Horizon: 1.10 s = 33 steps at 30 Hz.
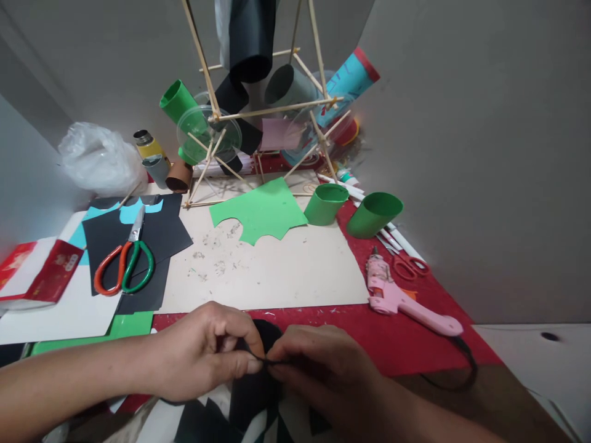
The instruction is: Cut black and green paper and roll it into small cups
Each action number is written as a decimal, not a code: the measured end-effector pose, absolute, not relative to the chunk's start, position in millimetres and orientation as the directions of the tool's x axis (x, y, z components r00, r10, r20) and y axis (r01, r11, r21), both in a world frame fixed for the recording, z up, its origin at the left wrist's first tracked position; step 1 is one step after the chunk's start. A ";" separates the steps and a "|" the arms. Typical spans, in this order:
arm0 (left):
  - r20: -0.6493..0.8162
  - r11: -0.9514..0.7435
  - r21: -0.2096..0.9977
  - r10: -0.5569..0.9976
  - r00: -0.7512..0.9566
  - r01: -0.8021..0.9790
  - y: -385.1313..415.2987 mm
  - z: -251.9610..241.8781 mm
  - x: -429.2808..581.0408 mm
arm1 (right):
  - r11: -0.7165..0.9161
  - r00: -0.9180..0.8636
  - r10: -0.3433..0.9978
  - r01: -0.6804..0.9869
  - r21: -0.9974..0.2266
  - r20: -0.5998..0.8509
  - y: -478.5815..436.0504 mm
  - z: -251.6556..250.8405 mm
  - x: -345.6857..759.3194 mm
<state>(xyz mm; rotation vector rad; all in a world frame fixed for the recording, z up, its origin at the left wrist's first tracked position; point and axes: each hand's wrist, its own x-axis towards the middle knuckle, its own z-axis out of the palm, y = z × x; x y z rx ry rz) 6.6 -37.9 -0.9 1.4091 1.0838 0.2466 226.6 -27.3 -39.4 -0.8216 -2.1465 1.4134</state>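
Two hands meet at the near edge of the table, and pinched between them is a thin black strip! Left hand has it between thumb and forefinger; right hand clamps it just alongside, the fingertips almost touching. Whether it's cord or folded paper, I cannot tell. Beyond the knuckles runs the red tablecloth, then a pale board, scattered with dark specks. On its far half lies a green paper sheet with a scalloped near edge, and two green paper tubes stand to its right, the nearer-to-board one beside the other. Out right, a pink glue gun rests just in front of red-handled scissors! Over left, shears with one orange and one green handle lie on black paper. Towering behind it all, a wooden-stick frame, with a blue tube tilted at its right.
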 end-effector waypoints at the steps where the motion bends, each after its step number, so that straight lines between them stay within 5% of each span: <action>1: -0.459 0.227 0.866 0.714 0.529 0.445 -37.3 -0.9 6.8 | 0.317 -0.730 0.681 0.230 -0.920 0.052 -27.1 -39.5 227.5; 11: -0.369 0.149 0.911 0.711 0.599 0.384 -34.8 -4.8 7.8 | 0.430 -0.774 0.631 0.302 -0.851 0.044 -26.4 -39.5 229.3; 19: -0.230 0.038 0.954 0.731 0.642 0.299 -25.3 -6.4 3.4 | 0.168 -0.753 0.658 0.180 -0.969 -0.025 -16.2 -40.3 229.3; 24: -0.094 -0.104 0.953 0.791 0.604 0.284 -24.1 0.8 6.0 | 0.370 -0.596 0.753 0.030 -0.929 0.280 -9.0 -38.3 225.6; 27: -0.001 -0.248 0.920 0.774 0.633 0.305 -23.9 2.4 6.7 | 0.426 -0.612 0.717 0.003 -0.905 0.335 -6.9 -35.6 223.8; 33: 0.035 -0.315 0.885 0.779 0.626 0.343 -18.6 3.8 3.6 | 0.197 -0.632 0.754 -0.045 -0.979 0.181 0.1 -33.2 227.8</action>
